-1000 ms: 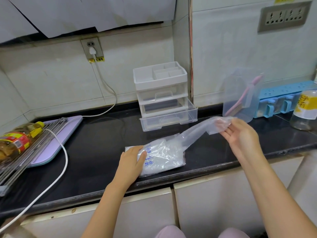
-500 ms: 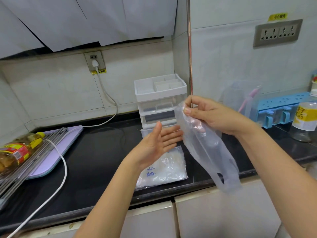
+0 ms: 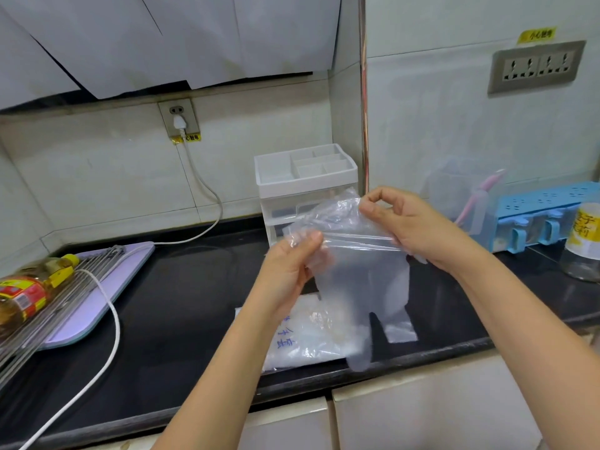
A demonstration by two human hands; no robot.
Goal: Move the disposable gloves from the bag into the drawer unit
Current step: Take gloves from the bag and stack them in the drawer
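The person is holding one clear glove (image 3: pixel 360 287) up in the air with both hands. The left hand (image 3: pixel 289 267) is pinching one side of the glove's open end between thumb and fingers. The right hand (image 3: pixel 418 228) is pinching the other side, with its fingers curled. The glove is hanging down between the hands, and its finger parts are pointing down at the black counter (image 3: pixel 181 303). The bag (image 3: pixel 311 339) of gloves is lying flat on the counter, right under the glove, near the front edge. It has blue writing on it. The white drawer unit (image 3: pixel 305 177) is standing at the back by the wall, behind the hands. The glove is hiding its lower part. On the left, an oil bottle (image 3: pixel 22 297) is lying on a wire rack (image 3: pixel 48 323), and a white cord (image 3: pixel 110 323) is running across the counter.
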